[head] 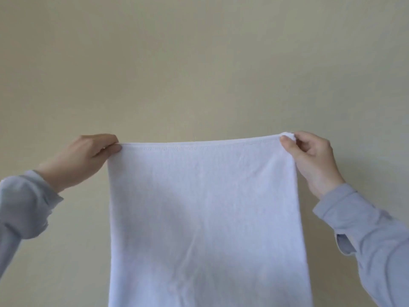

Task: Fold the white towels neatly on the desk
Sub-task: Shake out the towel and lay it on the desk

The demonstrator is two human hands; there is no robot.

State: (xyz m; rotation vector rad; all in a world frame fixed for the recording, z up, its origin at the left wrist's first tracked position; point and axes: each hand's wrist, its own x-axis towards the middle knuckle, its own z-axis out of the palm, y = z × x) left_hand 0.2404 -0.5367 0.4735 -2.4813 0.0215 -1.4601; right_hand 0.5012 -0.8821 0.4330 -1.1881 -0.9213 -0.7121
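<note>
Left hand (88, 156) and right hand (309, 158) each pinched shut on a top corner of the white towel (203, 218), stretched flat and hanging upright before a plain beige wall (199, 63). Towel's lower end cut off by the bottom edge. Fingers behind the cloth hidden; pale blue sleeves (371, 235) partly out of view.

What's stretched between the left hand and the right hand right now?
Head view: only the white towel's top hem, pulled taut between the left hand and right hand; the cloth hangs below.

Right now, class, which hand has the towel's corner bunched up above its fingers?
The right hand: towel fabric pokes above its fingertips; the left hand pinches flat.
</note>
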